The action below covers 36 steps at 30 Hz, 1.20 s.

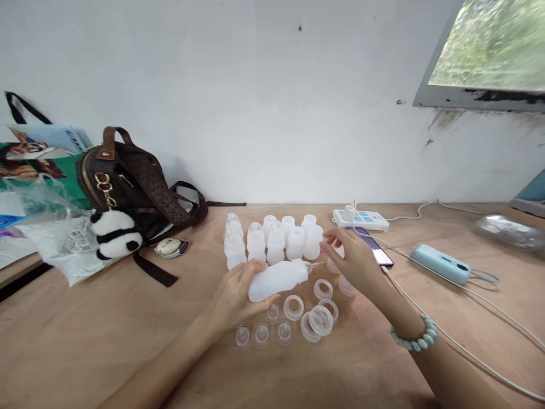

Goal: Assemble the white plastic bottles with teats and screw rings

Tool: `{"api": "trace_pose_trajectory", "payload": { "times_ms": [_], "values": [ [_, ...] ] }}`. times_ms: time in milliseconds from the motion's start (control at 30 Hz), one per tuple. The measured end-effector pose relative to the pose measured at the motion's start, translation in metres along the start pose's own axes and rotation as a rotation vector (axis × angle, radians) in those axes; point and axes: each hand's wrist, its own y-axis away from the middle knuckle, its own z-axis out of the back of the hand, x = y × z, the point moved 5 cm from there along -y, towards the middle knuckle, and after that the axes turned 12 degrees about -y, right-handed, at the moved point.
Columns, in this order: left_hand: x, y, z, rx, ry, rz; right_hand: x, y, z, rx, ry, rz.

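Observation:
My left hand is wrapped round a translucent white baby bottle, tilted nearly on its side. A clear pointed teat sticks out of the bottle's mouth to the right. Just right of that tip, my right hand hovers with its fingers loosely curled and apart, and I see nothing held in it. Translucent collar rings lie below and around it, some partly hidden by the hand. Clear domed pieces rest in front of the bottle. Behind are capped bottles and uncapped bottles.
A power strip and a phone lie behind my right arm. White cables run past a blue power bank. At left stand a brown backpack with a panda plush and a computer mouse.

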Motion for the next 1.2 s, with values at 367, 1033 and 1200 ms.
{"api": "trace_pose_trajectory", "payload": {
  "times_ms": [367,1033,1200],
  "values": [
    [0.004,0.004,-0.002,0.040,0.036,0.042,-0.029,-0.007,0.008,0.176,0.562,-0.235],
    [0.001,0.009,0.001,0.065,0.294,0.225,0.033,0.025,-0.028,0.530,-0.794,-0.014],
    [0.001,0.012,-0.002,0.046,0.286,0.192,0.029,0.026,-0.041,0.475,-0.807,-0.051]
  ]
}}
